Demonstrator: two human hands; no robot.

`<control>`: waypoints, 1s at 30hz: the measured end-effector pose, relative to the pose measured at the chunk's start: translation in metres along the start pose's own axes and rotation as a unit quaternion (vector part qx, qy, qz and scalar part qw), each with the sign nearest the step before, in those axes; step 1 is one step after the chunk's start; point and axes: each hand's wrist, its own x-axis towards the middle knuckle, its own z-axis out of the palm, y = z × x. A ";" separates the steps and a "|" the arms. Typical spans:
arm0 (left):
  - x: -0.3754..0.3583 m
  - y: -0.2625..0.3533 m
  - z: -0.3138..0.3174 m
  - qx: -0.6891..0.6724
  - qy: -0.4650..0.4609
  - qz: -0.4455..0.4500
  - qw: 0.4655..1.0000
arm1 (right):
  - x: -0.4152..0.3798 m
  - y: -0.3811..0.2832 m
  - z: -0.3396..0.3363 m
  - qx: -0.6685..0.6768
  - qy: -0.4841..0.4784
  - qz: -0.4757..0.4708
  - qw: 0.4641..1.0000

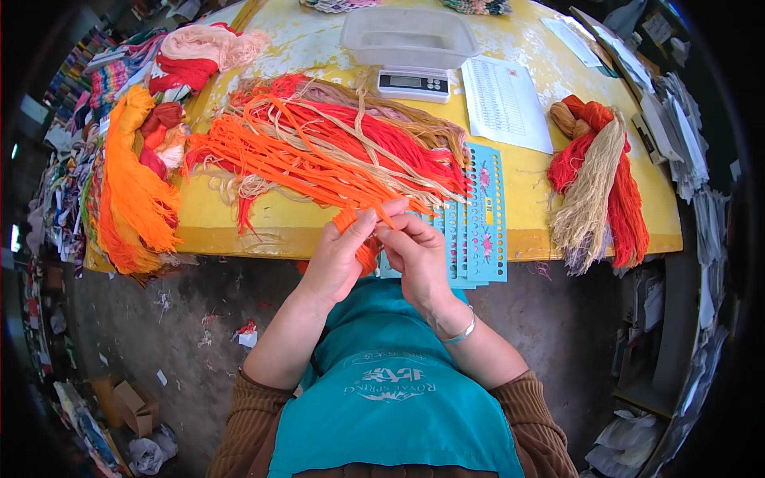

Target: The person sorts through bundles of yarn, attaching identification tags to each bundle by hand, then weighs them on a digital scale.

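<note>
My left hand (341, 259) is closed around a bunch of orange thread (345, 220), with loops showing above and below the fingers. My right hand (417, 253) pinches orange strands at the fingertips, close against the left. From my hands the orange strands run back to a large pile of orange, red, beige and mauve thread (295, 159) lying on the yellow table. Just beyond my right hand, a stack of turquoise cards (488, 219) with punched holes along the edges and printed flowers lies partly under the thread ends and overhangs the table's front edge.
A digital scale (413, 84) bears a clear plastic tub (409, 36). Beside it lies a printed sheet (504, 103). Thread hanks (594, 179) drape over the front edge at right; orange hanks (135, 179) hang at left. Crowded shelves flank the yellow table (522, 207).
</note>
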 end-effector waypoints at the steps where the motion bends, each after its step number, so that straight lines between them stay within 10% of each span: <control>1: 0.000 0.000 -0.002 0.000 0.000 0.000 1.000 | 0.000 0.000 -0.001 0.000 0.000 0.000 1.000; 7: -0.002 0.005 -0.009 0.019 0.009 0.012 1.000 | -0.001 -0.014 -0.009 0.119 -0.005 0.057 0.991; 10: -0.004 0.012 -0.019 0.025 0.027 -0.008 0.999 | 0.002 -0.032 -0.018 0.141 -0.164 0.187 0.958; 15: -0.022 0.047 -0.059 -0.154 0.114 -0.037 0.981 | 0.007 -0.058 -0.046 -0.342 -0.157 -0.145 0.915; 19: -0.055 0.102 -0.179 -0.333 0.139 0.093 0.928 | 0.020 -0.113 -0.086 0.131 -0.133 -0.114 0.976; 21: -0.093 0.132 -0.244 -0.288 0.220 0.146 0.920 | 0.027 -0.152 -0.122 0.230 -0.081 -0.108 0.964; 26: -0.217 0.206 -0.396 -0.177 0.478 0.226 0.830 | 0.034 -0.271 -0.271 -0.029 0.171 -0.252 0.952; 30: -0.251 0.245 -0.389 -0.081 0.624 0.278 0.725 | 0.021 -0.406 -0.474 -0.225 0.460 -0.440 0.737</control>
